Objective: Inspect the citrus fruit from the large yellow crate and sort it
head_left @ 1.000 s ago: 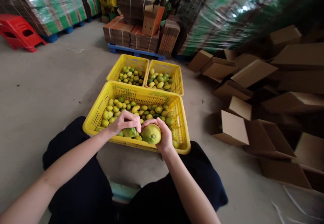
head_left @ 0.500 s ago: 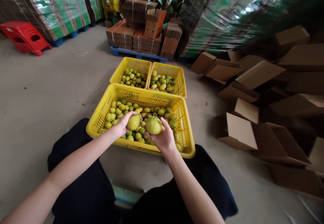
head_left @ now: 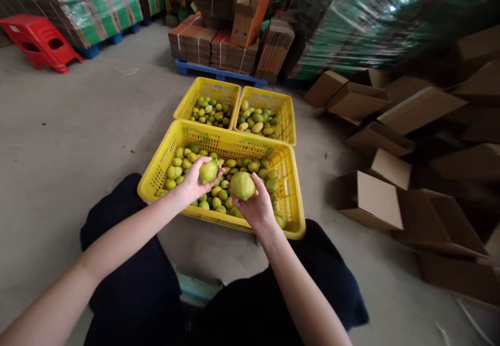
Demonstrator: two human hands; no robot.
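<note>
My left hand point(head_left: 192, 180) holds a yellow-green lemon point(head_left: 208, 171) above the large yellow crate point(head_left: 156, 165). In my right hand point(head_left: 258, 204) rests a bigger greenish-yellow lemon point(head_left: 242, 185), cupped by the fingers. The two fruits are apart from each other. Below both hands, the large crate holds many yellow and green lemons point(head_left: 222, 206). Behind it stand two smaller-looking yellow crates, one at the left point(head_left: 180, 107) and one at the right point(head_left: 289, 119), each with lemons inside.
Open cardboard boxes point(head_left: 378, 200) lie heaped on the right. Flattened cartons point(head_left: 234, 51) are stacked on a blue pallet point(head_left: 219, 72) behind the crates. A red stool point(head_left: 41, 41) stands at the far left, near wrapped pallets point(head_left: 97, 7). My knees flank the large crate.
The view has tilted downward, and the people at the back are out of sight. My hands have moved slightly apart, each still holding its lemon; the left one has turned its fruit.
</note>
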